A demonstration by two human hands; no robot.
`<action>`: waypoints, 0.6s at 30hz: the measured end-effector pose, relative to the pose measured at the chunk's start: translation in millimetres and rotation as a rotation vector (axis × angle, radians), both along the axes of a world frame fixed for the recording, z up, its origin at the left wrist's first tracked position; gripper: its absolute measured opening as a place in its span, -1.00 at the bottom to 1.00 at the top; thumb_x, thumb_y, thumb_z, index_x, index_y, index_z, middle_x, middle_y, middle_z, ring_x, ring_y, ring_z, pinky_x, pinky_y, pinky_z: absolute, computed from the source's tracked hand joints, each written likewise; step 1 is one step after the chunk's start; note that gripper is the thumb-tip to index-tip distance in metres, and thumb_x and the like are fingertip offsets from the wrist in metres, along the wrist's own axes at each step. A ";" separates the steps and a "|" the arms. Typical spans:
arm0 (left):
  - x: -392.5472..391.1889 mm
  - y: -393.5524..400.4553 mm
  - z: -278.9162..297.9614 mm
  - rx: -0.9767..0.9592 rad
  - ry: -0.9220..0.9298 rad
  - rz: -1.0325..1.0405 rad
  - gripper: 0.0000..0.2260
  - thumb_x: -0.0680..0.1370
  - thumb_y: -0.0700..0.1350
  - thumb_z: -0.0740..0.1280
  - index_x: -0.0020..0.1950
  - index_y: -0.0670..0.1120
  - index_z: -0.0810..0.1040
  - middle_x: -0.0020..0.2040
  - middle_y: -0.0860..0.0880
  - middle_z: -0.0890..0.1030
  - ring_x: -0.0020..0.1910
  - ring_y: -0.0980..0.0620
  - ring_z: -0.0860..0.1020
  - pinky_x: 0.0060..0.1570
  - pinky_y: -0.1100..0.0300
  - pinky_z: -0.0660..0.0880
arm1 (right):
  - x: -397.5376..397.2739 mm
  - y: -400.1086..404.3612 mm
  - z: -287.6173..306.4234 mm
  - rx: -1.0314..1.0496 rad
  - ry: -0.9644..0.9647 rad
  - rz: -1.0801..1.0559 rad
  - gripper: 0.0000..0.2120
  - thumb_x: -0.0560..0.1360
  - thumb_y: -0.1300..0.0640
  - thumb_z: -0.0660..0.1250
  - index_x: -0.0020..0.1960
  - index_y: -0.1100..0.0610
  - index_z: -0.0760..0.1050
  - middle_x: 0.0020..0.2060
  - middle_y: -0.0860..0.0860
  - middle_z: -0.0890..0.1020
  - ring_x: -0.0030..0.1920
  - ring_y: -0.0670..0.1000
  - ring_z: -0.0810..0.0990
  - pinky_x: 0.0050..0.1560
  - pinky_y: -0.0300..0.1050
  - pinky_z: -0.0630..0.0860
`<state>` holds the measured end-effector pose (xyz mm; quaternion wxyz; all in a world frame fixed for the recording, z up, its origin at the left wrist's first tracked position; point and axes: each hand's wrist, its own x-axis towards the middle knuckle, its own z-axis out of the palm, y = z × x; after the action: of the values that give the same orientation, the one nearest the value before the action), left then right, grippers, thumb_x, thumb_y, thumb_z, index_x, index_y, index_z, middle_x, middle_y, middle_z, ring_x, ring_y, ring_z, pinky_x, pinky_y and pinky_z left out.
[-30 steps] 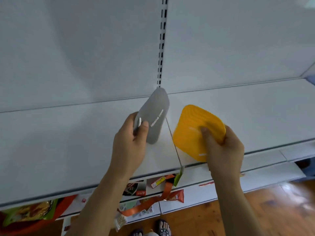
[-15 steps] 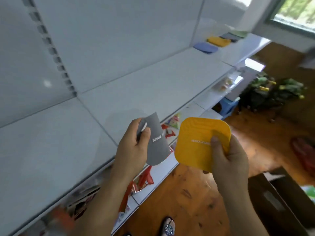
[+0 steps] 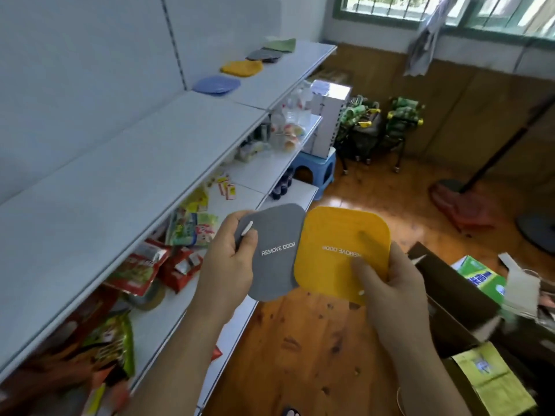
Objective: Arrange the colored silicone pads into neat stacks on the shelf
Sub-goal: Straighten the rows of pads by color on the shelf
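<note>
I hold a grey pad [image 3: 274,250] in my left hand [image 3: 228,265] and a yellow pad [image 3: 339,250] in my right hand [image 3: 387,286], out in front of the shelf [image 3: 126,163].
My left thumb pins the grey pad, lettered "REMOVE ODOR"; its right edge slips under the yellow one, whose print reads upside down. My right fingers are curled behind, hidden. Far along the shelf lie blue [image 3: 216,84], yellow [image 3: 241,67], grey [image 3: 264,54] and green pads [image 3: 280,44], blurred.

Yellow pad [image 3: 336,235] overlaps grey pad's [image 3: 274,232] right edge
</note>
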<state>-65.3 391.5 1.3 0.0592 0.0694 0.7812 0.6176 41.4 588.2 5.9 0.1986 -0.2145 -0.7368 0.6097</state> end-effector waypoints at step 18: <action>-222.4 167.1 -13.2 0.089 -0.042 -0.023 -0.80 0.72 -0.13 0.26 0.19 0.16 0.58 -0.01 0.23 0.67 -0.04 0.18 0.65 -0.10 0.09 0.58 | -208.2 158.7 -5.8 0.007 -0.015 -0.058 -0.70 0.61 0.15 0.36 0.21 -0.23 0.52 -0.14 -0.11 0.65 -0.26 0.05 0.65 -0.45 -0.07 0.60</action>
<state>-287.6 558.5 -11.9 0.0795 0.0678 0.7507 0.6524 -166.8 746.9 0.0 0.2114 -0.2399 -0.7337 0.5995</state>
